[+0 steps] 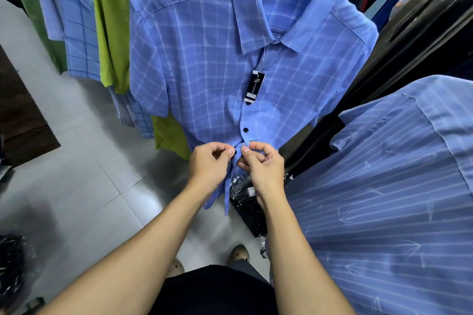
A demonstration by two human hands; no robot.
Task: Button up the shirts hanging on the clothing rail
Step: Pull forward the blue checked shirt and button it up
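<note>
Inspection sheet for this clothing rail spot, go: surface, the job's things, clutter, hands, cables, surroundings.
Surface: grey tiled floor; no table in view.
Job's things: blue checked shirt hangs facing the camera, front closed down to a dark button; front edges apart below the hands; black hang tag dangles from the collar.
Clutter: plastic-wrapped dark packages on the floor under the shirt.
Hands: left hand and right hand each pinch the shirt's front edges, just under the dark button.
Cables: nothing seen.
Surroundings: green shirt behind on the left, blue striped shirt close on the right, dark garments beyond.
</note>
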